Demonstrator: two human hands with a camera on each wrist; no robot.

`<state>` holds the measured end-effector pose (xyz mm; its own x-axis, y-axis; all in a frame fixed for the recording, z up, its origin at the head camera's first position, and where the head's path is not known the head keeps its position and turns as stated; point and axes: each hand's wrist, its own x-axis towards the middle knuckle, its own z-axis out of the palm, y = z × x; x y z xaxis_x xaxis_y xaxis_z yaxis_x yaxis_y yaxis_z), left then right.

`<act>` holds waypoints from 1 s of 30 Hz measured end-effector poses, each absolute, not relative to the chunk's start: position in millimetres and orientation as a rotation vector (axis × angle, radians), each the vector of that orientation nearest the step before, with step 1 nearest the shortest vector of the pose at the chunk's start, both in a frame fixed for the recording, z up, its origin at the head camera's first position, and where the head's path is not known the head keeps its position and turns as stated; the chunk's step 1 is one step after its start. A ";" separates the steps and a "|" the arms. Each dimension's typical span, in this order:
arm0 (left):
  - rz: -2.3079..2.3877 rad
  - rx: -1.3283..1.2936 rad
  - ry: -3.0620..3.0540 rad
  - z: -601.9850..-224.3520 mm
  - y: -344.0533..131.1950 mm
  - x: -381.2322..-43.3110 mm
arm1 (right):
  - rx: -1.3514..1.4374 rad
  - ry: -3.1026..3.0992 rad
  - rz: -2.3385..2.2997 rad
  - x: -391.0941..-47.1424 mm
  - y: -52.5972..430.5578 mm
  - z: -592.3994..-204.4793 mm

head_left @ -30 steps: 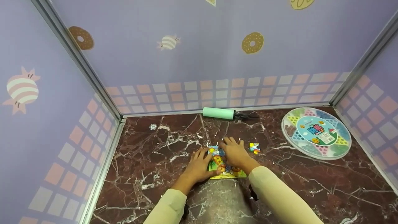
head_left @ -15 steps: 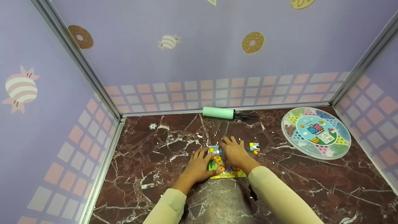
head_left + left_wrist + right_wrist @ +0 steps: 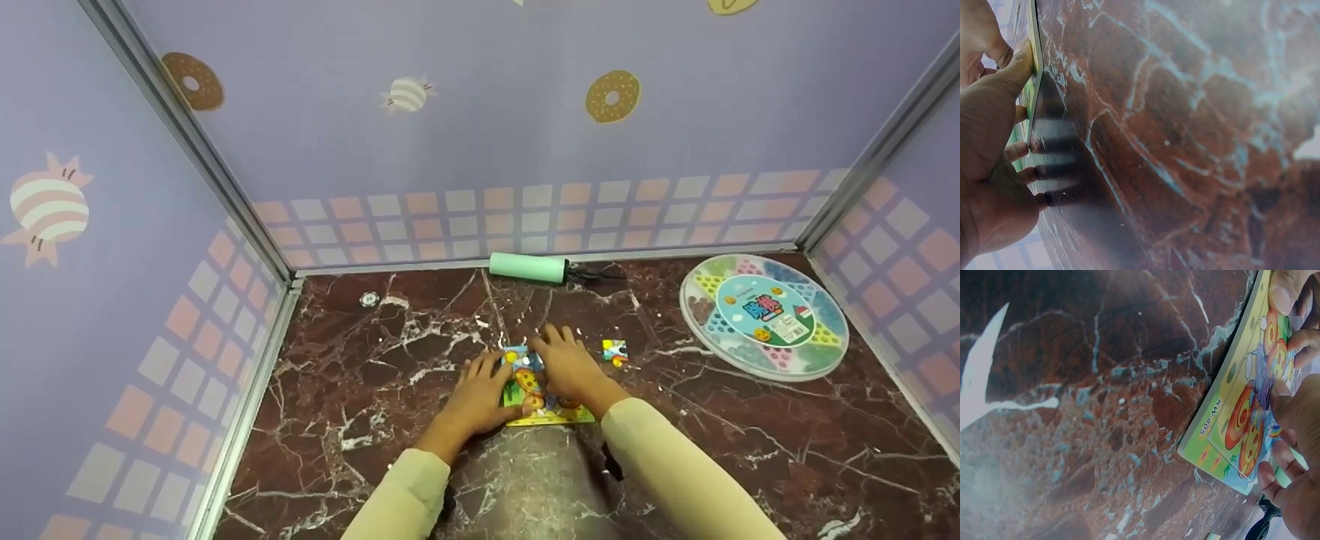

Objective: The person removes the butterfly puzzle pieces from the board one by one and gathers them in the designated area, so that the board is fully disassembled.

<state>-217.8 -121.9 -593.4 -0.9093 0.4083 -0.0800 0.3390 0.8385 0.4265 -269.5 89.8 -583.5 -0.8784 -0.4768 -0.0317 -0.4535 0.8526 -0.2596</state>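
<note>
A jigsaw puzzle (image 3: pixel 528 381) with a cartoon picture and a yellow border lies flat on the table in front of the person. The left hand (image 3: pixel 477 396) rests along its left side; the left wrist view shows the thumb (image 3: pixel 1023 59) on the board and the other fingers spread at its edge. Over the puzzle's upper right part lies the right hand (image 3: pixel 570 367), fingertips and thumb (image 3: pixel 1282 389) touching the picture. Its palm hides that part from the head view. To the right, loose puzzle pieces (image 3: pixel 614 350) sit on the table.
A mint-green cylinder (image 3: pixel 527 268) with a black end lies by the back wall. At the right is a round clear-lidded board game (image 3: pixel 765 315). A small round disc (image 3: pixel 369 299) lies at the back left. Patterned walls enclose the marbled table (image 3: pixel 360 465) on three sides.
The head view has tipped slightly, shifting the scene up a little. Both hands stay on the puzzle in nearly the same places, with only slight finger movement.
</note>
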 end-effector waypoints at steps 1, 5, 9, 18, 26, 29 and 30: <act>0.615 0.587 2.853 -593.1 -121.7 -218.5 | -0.738 2.931 -0.373 -270.1 90.0 -582.8; 0.610 0.583 2.850 -591.1 -121.3 -219.5 | -0.757 2.924 -0.385 -271.0 91.6 -580.4; 0.596 0.583 2.852 -591.4 -121.2 -219.9 | -0.785 2.939 -0.402 -270.2 92.8 -580.3; 0.606 0.605 2.852 -593.2 -122.9 -218.1 | -0.771 2.919 -0.437 -269.1 91.3 -584.7; 0.619 0.609 2.844 -593.3 -122.6 -218.7 | -0.787 2.939 -0.424 -268.1 90.7 -587.3; 0.618 0.597 2.843 -594.1 -122.6 -218.6 | -0.802 2.938 -0.416 -267.1 90.8 -587.2; 0.617 0.590 2.843 -594.1 -122.6 -218.7 | -0.806 2.937 -0.420 -266.8 91.0 -586.8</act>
<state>-218.7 -122.6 -594.1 -0.9067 0.4136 -0.0828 0.3421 0.8358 0.4295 -266.8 91.0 -586.8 -0.8606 -0.5093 0.0074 -0.4910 0.8256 -0.2780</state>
